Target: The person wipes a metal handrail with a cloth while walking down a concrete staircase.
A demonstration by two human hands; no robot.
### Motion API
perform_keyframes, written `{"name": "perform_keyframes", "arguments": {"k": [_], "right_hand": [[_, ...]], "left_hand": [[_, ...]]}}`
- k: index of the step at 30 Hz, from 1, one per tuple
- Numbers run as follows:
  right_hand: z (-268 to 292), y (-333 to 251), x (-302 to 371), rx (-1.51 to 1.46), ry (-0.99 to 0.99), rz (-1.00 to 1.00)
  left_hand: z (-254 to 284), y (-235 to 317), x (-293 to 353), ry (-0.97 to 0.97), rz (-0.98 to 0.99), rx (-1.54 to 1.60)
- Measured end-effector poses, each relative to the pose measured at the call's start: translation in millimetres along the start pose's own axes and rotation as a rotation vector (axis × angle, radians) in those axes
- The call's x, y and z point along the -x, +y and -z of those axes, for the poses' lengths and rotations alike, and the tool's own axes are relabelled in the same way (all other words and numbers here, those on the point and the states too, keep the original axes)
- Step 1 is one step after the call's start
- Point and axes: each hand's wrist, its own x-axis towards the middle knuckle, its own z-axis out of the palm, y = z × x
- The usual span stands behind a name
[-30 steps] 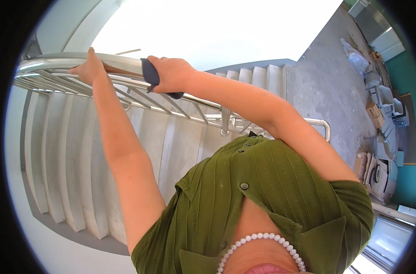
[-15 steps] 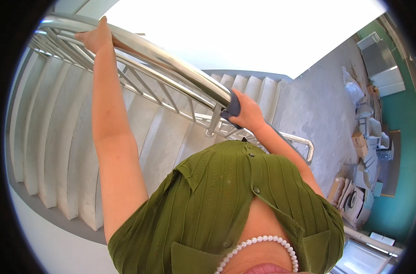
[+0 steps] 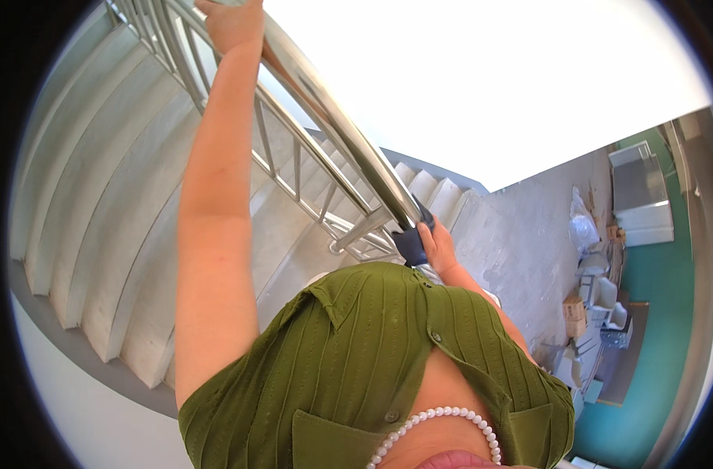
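My left hand (image 3: 233, 23) grips the steel handrail (image 3: 337, 129); my right hand (image 3: 437, 246) presses a dark cloth (image 3: 410, 242) around it. Leaning over the stairs (image 3: 98, 234), the cloth could slip.

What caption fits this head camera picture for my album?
Right hand wraps dark blue cloth around shiny round steel stair handrail; left hand grips it higher up.

Left arm stretched straight, far ahead, left hand (image 3: 233, 23) curled closed; right arm bent close, right hand (image 3: 436, 246) clenched near the chest.
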Motion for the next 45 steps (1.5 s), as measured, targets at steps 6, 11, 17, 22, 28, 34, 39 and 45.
{"name": "perform_keyframes", "arguments": {"k": [6,11,17,22,28,34,39,45], "right_hand": [[-4.6,-101.6,-117.3,0.006,-0.283,0.127],[-24.9,-196.5,-205.4,-0.498,-0.438,-0.223],[-46.9,-276.2,-294.3,-0.747,-0.667,-0.072],[-42.2,-289.1,-290.0,-0.663,-0.694,-0.115],[-50.0,-225.5,-263.2,-0.974,-0.740,-0.300],[-38.9,-166.1,-238.0,-1.008,-0.805,-0.493],[-28.2,-128.3,-196.9,-1.054,-0.695,-0.539],[-12.3,-109.0,-165.0,-0.635,-0.683,-0.263]], "left_hand": [[5.1,0.9,-1.9,-0.025,0.013,-0.093],[9.5,20.5,10.5,-0.014,0.085,-0.144],[6.1,15.3,6.9,-0.015,0.060,-0.134],[0.6,7.8,2.9,0.013,0.020,-0.185],[2.8,3.6,-2.3,0.023,0.014,-0.193],[0.5,1.9,-2.3,0.010,0.005,-0.137],[-1.9,-3.3,-2.6,0.008,-0.016,-0.101],[-2.3,-6.4,-4.2,0.008,-0.038,-0.097]]}}
